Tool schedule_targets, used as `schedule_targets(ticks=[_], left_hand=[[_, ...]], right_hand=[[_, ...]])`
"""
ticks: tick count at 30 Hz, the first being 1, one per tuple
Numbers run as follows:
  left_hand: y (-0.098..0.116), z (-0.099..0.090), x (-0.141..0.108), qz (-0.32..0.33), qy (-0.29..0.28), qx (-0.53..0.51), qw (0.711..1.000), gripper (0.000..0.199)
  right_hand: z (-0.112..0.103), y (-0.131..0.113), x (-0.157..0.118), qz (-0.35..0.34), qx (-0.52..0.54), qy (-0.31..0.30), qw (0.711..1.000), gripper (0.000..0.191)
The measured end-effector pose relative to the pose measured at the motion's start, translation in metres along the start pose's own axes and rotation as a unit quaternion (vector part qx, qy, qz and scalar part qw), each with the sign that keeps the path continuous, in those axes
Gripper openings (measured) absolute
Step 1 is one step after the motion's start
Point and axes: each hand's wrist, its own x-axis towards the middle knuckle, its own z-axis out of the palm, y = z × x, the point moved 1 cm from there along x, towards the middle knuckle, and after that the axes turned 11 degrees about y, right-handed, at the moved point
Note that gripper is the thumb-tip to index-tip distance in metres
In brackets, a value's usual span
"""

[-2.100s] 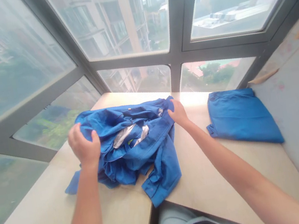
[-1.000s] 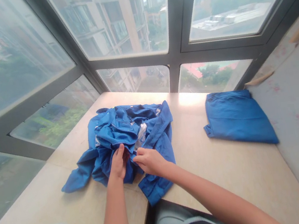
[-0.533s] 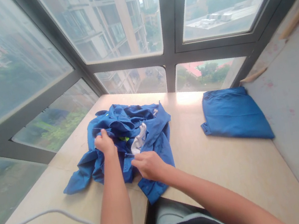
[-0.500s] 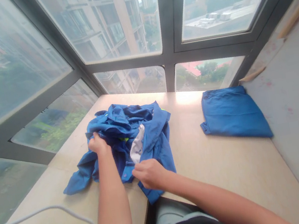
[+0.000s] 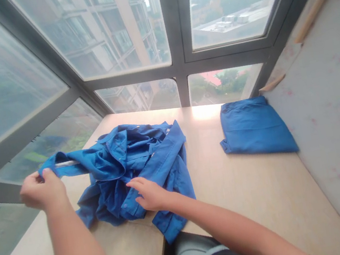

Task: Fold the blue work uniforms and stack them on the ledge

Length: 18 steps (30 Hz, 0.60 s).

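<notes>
My left hand has swung out to the left and now pinches the end of a sleeve of the crumpled blue jacket, drawing it away from the heap on the wooden table. So the bundle is opening up. My right hand presses flat, fingers spread, on its near edge. The folded blue garment lies well apart, right.
</notes>
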Motion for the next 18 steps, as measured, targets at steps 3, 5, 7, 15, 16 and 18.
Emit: schedule_targets(ticks=[3,5,7,15,16,18], left_hand=[[0.015,-0.015,-0.033,0.094,0.035,0.040,0.994,0.028],[0.027,-0.026,-0.070,0.173,0.030,0.017,0.984,0.033],[0.038,-0.035,-0.116,0.225,-0.012,-0.002,0.974,0.032],[0.058,-0.041,-0.335,0.188,-0.496,-0.184,0.828,0.026],[0.062,-0.040,-0.360,0.185,-0.546,-0.200,0.793,0.027],[0.070,-0.034,-0.401,0.185,-0.611,-0.225,0.736,0.032]], right_hand=[[-0.002,0.026,-0.023,0.026,0.018,-0.063,0.997,0.040],[-0.022,0.055,-0.048,0.066,0.009,-0.038,0.997,0.030],[-0.060,0.091,-0.075,0.142,-0.040,0.041,0.988,0.026],[-0.307,0.206,-0.142,0.337,-0.342,0.325,0.815,0.043],[-0.329,0.214,-0.145,0.357,-0.383,0.327,0.787,0.048],[-0.358,0.228,-0.149,0.406,-0.447,0.297,0.739,0.060]])
